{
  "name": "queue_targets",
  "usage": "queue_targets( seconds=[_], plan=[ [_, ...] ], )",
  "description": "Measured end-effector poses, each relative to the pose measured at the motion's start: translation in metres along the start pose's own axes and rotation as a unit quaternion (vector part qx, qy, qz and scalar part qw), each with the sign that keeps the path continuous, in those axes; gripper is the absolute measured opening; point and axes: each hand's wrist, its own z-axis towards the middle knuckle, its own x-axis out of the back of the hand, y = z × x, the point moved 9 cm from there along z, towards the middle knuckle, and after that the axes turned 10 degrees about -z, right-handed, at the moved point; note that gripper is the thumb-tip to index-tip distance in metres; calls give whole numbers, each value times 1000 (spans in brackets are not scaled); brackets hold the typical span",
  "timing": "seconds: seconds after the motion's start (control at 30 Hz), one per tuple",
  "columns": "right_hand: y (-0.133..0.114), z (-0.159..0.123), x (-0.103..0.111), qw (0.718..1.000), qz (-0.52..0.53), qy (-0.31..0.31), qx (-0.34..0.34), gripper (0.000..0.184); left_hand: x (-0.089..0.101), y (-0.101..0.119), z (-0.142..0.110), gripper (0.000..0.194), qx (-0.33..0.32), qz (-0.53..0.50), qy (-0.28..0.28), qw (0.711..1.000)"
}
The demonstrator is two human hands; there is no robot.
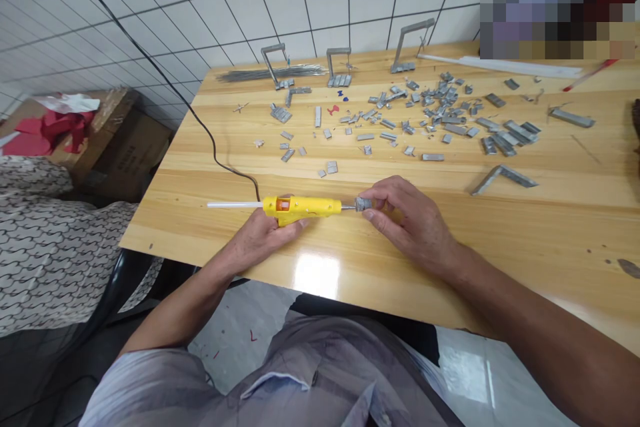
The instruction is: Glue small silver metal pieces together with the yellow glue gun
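Observation:
My left hand (260, 237) is wrapped round the handle of a yellow hot glue gun (310, 208), which lies level and points to the right. A white glue stick (234, 205) juts from its back end. Between thumb and fingertips, my right hand (415, 223) pinches a small grey piece (362, 204) right at the gun's nozzle (347, 207). Whether the nozzle touches that piece is hard to tell. Part of the piece is hidden by my fingers. Both hands are over the front of the wooden table (210, 240).
Many small grey pieces (445, 100) are scattered behind my hands. Several grey angled frames (340, 67) stand by the tiled wall, near thin wires (270, 73) and white glue sticks (520, 65). A black cord (213, 140) crosses the left side. Cardboard boxes (120, 147) stand at left.

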Motion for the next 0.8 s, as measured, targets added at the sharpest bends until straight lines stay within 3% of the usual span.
queue_targets(
  seconds=[0.4, 0.47, 0.57, 0.7, 0.73, 0.8],
  plan=[
    [3, 1, 2, 1000, 15, 2, -14, 18, -5, 2, 0, 31, 7, -43, -4, 999],
    [3, 1, 4, 1000, 13, 4, -16, 18, 3, 3, -1, 32, 2, -32, 17, 999],
    [5, 1, 6, 1000, 4, 8, -22, 18, 40, 1, -2, 32, -10, 18, 123, 992],
    [5, 1, 6, 1000, -1, 15, -14, 18, 127, -4, -6, 27, -42, 134, 330, 933],
    [5, 2, 6, 1000, 0, 16, -11, 18, 147, -6, -4, 24, -53, 169, 359, 916],
    [7, 2, 5, 1000, 1, 16, -11, 19, 179, -15, 7, 25, -69, 207, 364, 906]
  ],
)
